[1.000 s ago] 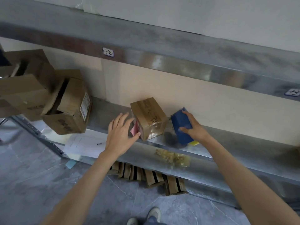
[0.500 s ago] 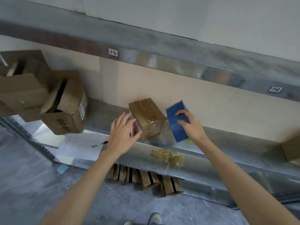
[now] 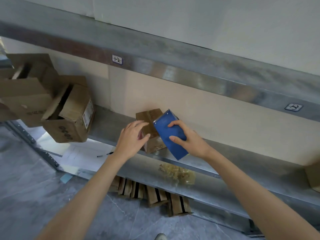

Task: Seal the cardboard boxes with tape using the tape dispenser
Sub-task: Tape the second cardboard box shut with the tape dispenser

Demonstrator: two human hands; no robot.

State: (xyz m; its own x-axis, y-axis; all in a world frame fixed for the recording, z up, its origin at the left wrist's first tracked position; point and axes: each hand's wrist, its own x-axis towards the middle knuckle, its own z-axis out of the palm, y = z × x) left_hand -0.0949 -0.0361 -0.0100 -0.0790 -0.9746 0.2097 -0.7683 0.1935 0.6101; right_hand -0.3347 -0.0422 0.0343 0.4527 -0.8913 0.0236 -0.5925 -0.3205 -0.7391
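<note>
We're partway through at best. Our left hand (image 3: pixel 133 137) cups the small box (image 3: pixel 150 118) on the metal shelf (image 3: pixel 242 158), fingers close together over its top and thumb pressed on the front face. Our right hand (image 3: pixel 190 142) has fingers and thumb curled round the blue tape dispenser (image 3: pixel 167 134), which is tilted and touching the box's right side. The box looks glossy low down, so it's probably got some tape on. The open boxes (image 3: pixel 69 115) well off to the left look unsealed, flaps loose.

The metal shelf (image 3: pixel 233 153) carries a small cardboard box (image 3: pixel 150 118), open cardboard boxes (image 3: pixel 72 118) at left, and another box (image 3: pixel 314 175) far right.
</note>
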